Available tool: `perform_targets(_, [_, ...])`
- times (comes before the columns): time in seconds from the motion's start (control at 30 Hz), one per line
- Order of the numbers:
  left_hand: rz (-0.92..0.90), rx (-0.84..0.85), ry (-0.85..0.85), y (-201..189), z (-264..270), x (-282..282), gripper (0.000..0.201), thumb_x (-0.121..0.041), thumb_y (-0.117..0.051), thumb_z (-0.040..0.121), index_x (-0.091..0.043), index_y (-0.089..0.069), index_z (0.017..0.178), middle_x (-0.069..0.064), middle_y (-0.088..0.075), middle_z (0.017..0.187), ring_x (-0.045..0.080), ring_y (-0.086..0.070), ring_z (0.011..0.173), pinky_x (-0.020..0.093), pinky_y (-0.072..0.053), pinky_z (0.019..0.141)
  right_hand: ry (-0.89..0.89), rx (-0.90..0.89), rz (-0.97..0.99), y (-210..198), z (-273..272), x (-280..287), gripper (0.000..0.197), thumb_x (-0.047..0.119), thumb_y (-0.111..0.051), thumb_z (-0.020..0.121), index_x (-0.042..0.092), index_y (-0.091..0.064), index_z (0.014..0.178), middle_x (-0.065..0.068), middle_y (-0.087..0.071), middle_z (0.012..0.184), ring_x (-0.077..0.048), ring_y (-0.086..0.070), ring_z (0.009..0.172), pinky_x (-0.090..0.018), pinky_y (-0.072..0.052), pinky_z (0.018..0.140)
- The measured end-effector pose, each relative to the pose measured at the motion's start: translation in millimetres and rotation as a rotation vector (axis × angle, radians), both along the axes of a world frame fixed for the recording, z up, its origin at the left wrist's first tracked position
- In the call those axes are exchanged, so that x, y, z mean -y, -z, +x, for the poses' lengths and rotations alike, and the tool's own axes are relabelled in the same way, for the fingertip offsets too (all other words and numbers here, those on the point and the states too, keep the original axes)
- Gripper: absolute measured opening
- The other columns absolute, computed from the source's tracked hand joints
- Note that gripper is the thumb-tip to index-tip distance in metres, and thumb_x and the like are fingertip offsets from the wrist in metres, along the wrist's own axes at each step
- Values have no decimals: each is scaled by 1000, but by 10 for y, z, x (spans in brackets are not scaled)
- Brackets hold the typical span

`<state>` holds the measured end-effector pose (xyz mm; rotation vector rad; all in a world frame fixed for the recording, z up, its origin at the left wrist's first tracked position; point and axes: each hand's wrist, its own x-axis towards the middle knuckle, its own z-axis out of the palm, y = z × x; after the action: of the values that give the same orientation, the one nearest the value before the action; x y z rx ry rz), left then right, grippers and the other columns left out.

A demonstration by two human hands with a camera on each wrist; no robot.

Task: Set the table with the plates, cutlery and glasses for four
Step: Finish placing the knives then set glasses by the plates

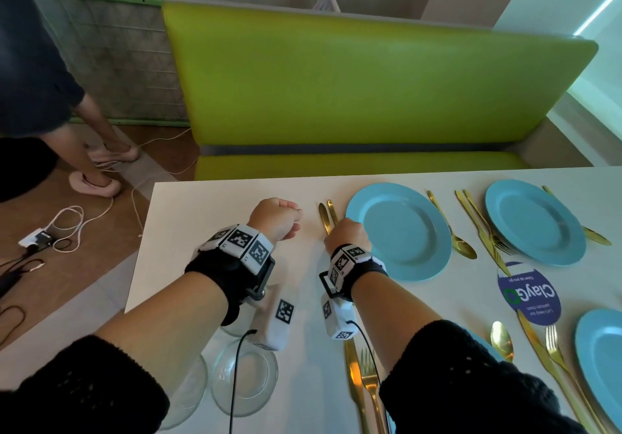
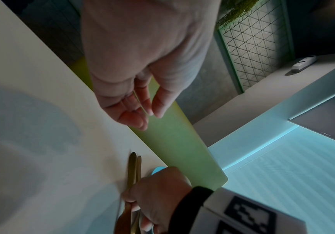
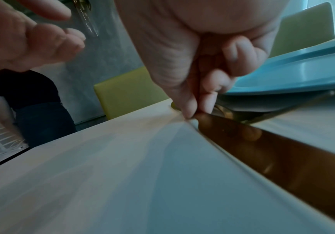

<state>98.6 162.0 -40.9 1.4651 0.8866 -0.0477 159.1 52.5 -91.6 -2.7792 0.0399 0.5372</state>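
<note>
On the white table [image 1: 208, 265], my right hand [image 1: 346, 235] pinches a gold knife and fork pair [image 1: 326, 218] lying just left of a blue plate [image 1: 399, 231]. In the right wrist view my fingertips [image 3: 190, 110] meet on the knife [image 3: 262, 145], beside the plate's rim [image 3: 303, 74]. My left hand [image 1: 276, 218] hovers to the left, its fingers [image 2: 136, 107] loosely curled and holding nothing. A second blue plate [image 1: 535, 221] has gold cutlery [image 1: 481, 228] beside it. A third blue plate [image 1: 602, 366] sits at the right edge. Clear glasses [image 1: 244, 376] stand near me, partly hidden by my left arm.
A green bench [image 1: 353, 90] runs behind the table's far edge. A person [image 1: 40, 80] stands on the floor at the left among cables [image 1: 67, 231]. A round blue sticker [image 1: 528, 295] lies between the plates. A gold spoon [image 1: 501, 339] and more cutlery [image 1: 363, 386] lie near me.
</note>
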Motion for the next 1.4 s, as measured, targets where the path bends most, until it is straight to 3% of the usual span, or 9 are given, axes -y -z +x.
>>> perform_targets(0.37, [5,10,-29,0,-25,-37,17,-6,-58,88,-16,-55,74,2,-58,76,12,-56,62,21,-47,55,-45,28,-38,22,35,17,23,10,-47,92,6,-65,107,-10,-68,107,-28,-66,100,-34,-53,83])
perform_targets(0.6, [13,29,16,-115,-50,86,19,-5,-56,88,-16,-54,73,4,-58,76,13,-56,62,21,-48,58,-111,51,-45,-189,-130,281,21,15,-51,88,11,-66,102,-8,-68,104,-27,-65,96,-32,-52,79])
perform_targets(0.67, [5,45,52,-180,-46,211,19,-5,-56,88,-16,-55,73,6,-58,78,13,-55,61,22,-49,58,-165,32,-23,-269,-240,407,23,21,-52,87,14,-68,103,-6,-68,104,-27,-65,95,-32,-53,78])
perform_targets(0.8, [-18,77,161,-317,-84,564,18,-5,-57,87,-16,-54,74,5,-56,66,15,-51,54,24,-48,59,-209,37,39,-396,-501,750,10,27,-58,86,22,-66,85,-6,-67,103,-26,-63,97,-33,-52,79])
perform_targets(0.9, [-16,92,237,-406,-192,872,13,-6,-56,88,-14,-54,77,5,-56,65,14,-51,52,22,-47,54,-194,46,75,-473,-691,1087,15,27,-65,84,17,-70,93,-5,-68,106,-23,-61,102,-30,-48,83])
perform_targets(1.0, [-42,102,272,-485,-363,1163,20,-7,-55,89,-16,-49,73,3,-53,66,11,-49,50,14,-42,40,-224,16,37,-569,-903,1430,24,28,-65,85,13,-70,103,-5,-67,113,-21,-58,109,-29,-46,89])
perform_targets(1.2, [-94,91,271,-439,-831,1672,24,-3,-52,90,-15,-46,71,4,-50,66,12,-48,53,14,-42,38,-223,3,-8,-643,-1262,2022,27,28,-67,83,12,-70,105,-5,-67,116,-21,-60,110,-28,-47,95])
perform_targets(1.4, [20,-49,360,-93,-1431,1964,13,-3,-48,90,-12,-55,83,1,-52,67,13,-51,57,28,-51,61,-233,-49,8,-609,-1644,2376,27,29,-66,85,12,-69,105,-5,-67,115,-19,-59,111,-28,-46,95])
